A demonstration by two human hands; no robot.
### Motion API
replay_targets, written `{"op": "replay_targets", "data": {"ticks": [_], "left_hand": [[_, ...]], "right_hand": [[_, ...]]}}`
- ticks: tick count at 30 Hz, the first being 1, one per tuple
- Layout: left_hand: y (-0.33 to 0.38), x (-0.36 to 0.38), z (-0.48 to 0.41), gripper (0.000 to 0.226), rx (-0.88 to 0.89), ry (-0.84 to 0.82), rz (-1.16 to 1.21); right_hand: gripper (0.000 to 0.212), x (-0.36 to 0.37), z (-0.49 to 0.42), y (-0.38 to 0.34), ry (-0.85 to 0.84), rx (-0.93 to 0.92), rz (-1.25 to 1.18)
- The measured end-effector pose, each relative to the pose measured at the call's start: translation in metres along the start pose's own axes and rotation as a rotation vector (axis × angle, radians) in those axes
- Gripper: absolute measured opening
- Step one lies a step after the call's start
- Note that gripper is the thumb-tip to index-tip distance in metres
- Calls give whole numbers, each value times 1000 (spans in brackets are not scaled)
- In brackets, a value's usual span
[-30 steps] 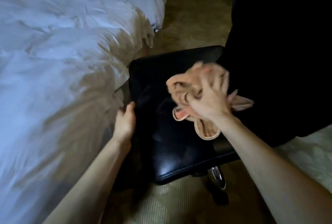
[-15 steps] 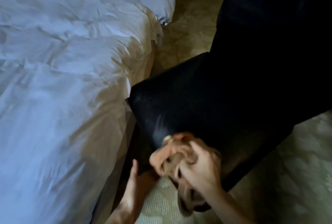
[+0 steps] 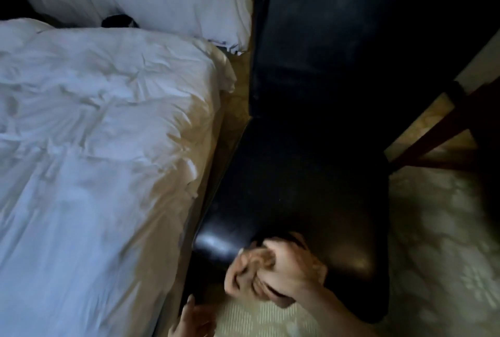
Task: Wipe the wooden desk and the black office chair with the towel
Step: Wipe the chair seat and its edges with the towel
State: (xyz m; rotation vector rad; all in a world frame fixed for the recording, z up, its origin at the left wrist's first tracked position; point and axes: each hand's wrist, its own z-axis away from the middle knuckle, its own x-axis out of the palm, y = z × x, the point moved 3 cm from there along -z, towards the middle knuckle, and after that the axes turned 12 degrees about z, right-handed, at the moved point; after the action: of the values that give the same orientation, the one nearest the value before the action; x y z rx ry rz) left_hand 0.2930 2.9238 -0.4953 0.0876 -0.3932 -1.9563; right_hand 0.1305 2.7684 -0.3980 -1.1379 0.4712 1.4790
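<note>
Right hand: the right hand [image 3: 293, 273] has its fingers curled round the bunched towel [image 3: 242, 273] and presses it down, lower centre of the frame.
Left hand: the left hand [image 3: 194, 319] is at the bottom edge with fingers loosely spread, holding nothing and apart from the chair.
Towel location: on the near left corner of the black office chair [image 3: 297, 188], partly overhanging the seat edge above the carpet [image 3: 446, 242].
Chair position: the seat is at centre and the backrest runs to the top of the frame. Its left side lies close along the bed [image 3: 94, 147].
Wooden desk: only dark wooden bars [image 3: 422, 144] show at the right edge, possibly its legs.
Risk, chair movement: with no hand bracing it, the chair would probably swivel or roll under the wiping push.
Risk, coverage: a bunched towel probably wipes only a narrow patch, leaving streaks.
Risk, bedding: a sweep to the left could drag the towel across the white sheet.
Containers: none in view.
</note>
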Motion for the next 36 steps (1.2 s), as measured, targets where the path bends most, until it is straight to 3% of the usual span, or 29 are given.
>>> {"op": "replay_targets", "data": {"ticks": [3, 5, 10, 16, 22, 28, 32, 36], "left_hand": [[25, 32, 43, 53, 118, -49, -21], [45, 64, 78, 45, 154, -100, -84], [100, 123, 175, 31, 361, -264, -135], [190, 189, 300, 39, 493, -328, -69], [263, 220, 399, 39, 688, -391, -164], [344, 245, 427, 37, 754, -403, -213], [419, 282, 412, 32, 889, -347, -344], [476, 330, 384, 41, 1055, -298, -698]], "right_hand": [[24, -59, -2, 19, 62, 263, -431], [13, -93, 3, 21, 135, 283, -619], [28, -193, 23, 16, 288, 317, -1034], [19, -323, 73, -10, 429, 226, -1365], [16, -415, 100, -39, 452, 122, -1528], [16, -457, 93, -74, 475, 210, -1610], [30, -465, 55, -86, 519, 218, -1523], [58, -461, -14, -115, 512, 230, -1416]]}}
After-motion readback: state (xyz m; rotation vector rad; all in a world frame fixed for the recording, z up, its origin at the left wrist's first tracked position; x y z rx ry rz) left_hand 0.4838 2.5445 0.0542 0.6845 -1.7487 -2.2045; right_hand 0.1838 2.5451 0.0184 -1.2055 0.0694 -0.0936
